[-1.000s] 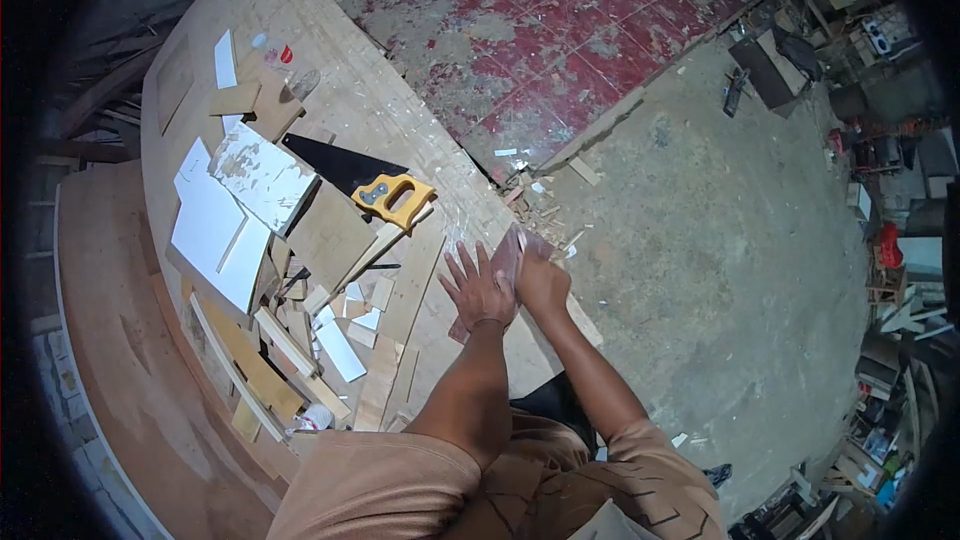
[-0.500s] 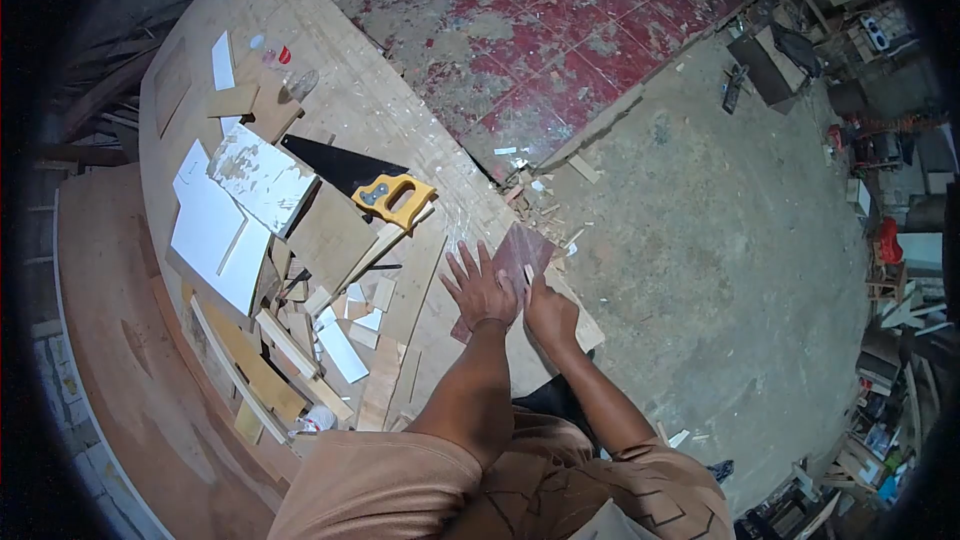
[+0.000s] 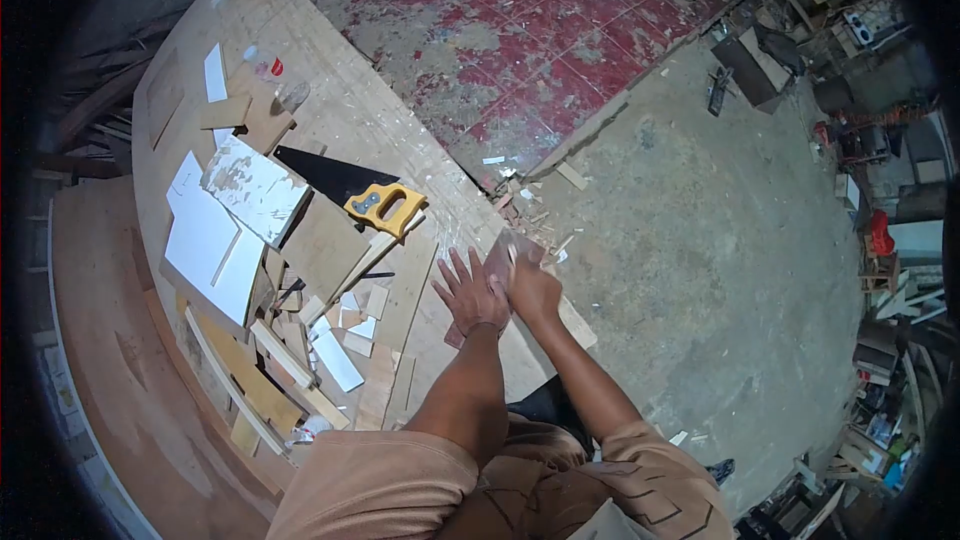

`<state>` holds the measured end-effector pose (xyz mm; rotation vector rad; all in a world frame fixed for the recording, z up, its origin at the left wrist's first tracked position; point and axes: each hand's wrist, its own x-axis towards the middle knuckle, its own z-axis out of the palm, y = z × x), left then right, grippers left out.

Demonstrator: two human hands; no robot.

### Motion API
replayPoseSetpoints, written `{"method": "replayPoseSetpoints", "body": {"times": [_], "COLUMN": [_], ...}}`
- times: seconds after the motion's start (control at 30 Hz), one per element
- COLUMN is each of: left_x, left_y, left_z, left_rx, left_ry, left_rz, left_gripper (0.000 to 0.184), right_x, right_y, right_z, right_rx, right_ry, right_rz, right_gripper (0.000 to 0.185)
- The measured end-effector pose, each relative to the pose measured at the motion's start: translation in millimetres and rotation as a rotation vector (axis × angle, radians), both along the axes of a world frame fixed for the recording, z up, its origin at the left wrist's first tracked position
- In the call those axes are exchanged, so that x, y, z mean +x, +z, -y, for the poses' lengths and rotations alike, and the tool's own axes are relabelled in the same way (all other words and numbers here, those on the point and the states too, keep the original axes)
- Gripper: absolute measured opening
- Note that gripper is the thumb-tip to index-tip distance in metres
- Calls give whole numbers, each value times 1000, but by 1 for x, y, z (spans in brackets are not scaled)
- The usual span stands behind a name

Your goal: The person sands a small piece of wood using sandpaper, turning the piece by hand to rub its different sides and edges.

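A reddish-brown flat board (image 3: 499, 252) lies at the near right edge of the wooden worktable (image 3: 345, 70), partly hidden under both hands. My left hand (image 3: 473, 295) rests flat on it with the fingers spread. Beside it, to the right, my right hand (image 3: 535, 290) is closed over the board. A pale, slim tip shows at its front; what it belongs to is too small to tell. Left of my hands, a handsaw (image 3: 388, 208) with a yellow handle and dark blade lies on the table.
White panels (image 3: 212, 255), a paint-flaked board (image 3: 254, 188) and several wood offcuts (image 3: 340, 355) crowd the table's left side. Clear plastic bottles (image 3: 290, 95) lie farther up. Concrete floor (image 3: 720, 270) stretches to the right, below a raised red-tiled floor (image 3: 560, 60).
My right hand has slid forward along the board, away from my body. My left hand stays spread on the board. The whole view has shifted slightly.
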<state>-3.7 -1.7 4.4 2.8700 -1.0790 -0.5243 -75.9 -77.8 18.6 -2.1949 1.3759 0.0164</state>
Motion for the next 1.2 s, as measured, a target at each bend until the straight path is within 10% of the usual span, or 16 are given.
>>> {"method": "replayPoseSetpoints", "body": {"times": [1.2], "left_x": [3], "left_y": [5], "left_z": [2], "left_rx": [11], "left_ry": [-3], "left_rz": [-92], "left_gripper": [72], "right_x": [23], "right_y": [-7], "right_z": [21], "right_rx": [-148], "right_ry": [-16], "right_rz": [85], "right_gripper": [26]}}
